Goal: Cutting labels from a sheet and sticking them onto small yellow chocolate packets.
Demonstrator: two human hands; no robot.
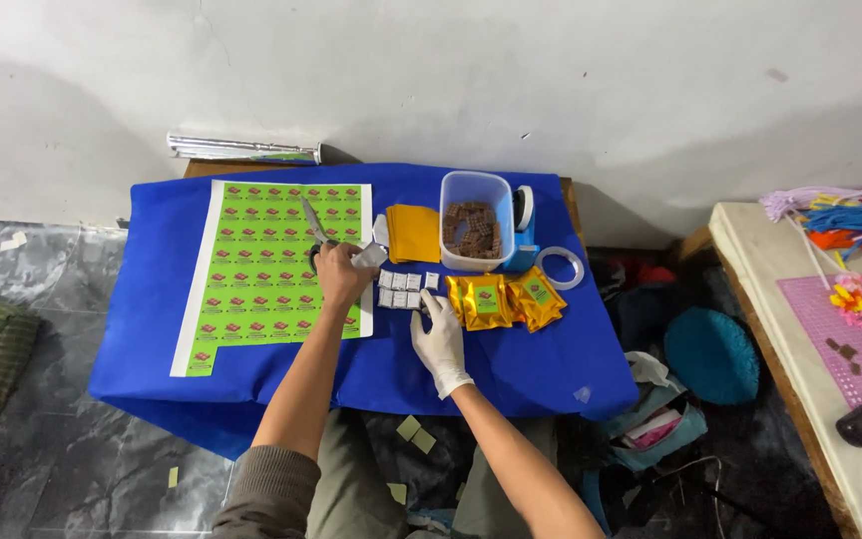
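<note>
Small silver foil-wrapped squares [403,289] are seen laid out in two short rows at the centre of a blue-covered worktop [152,329], just right of a green label sheet [261,269]. The right hand [439,337], in a white glove, rests with its fingertips pressed on the lower right end of the rows, fingers spread flat rather than clenched on anything. The bare left hand [339,274] is curled at the left end of the rows; a silver piece appears to be pinched in its grip, though this cannot be told for certain. Scissors [313,222] lie on the sheet just above that hand, blades pointing toward the upper left of the frame.

The rows' long axis runs left to right across the frame. The step is judged best done by keeping each square flush with its neighbour, with light, flat pressure so that the foil is not creased. Gold sachets [506,299] lie fanned just right of the rows; a clear tub of brown pieces [473,232] stands above them.
</note>
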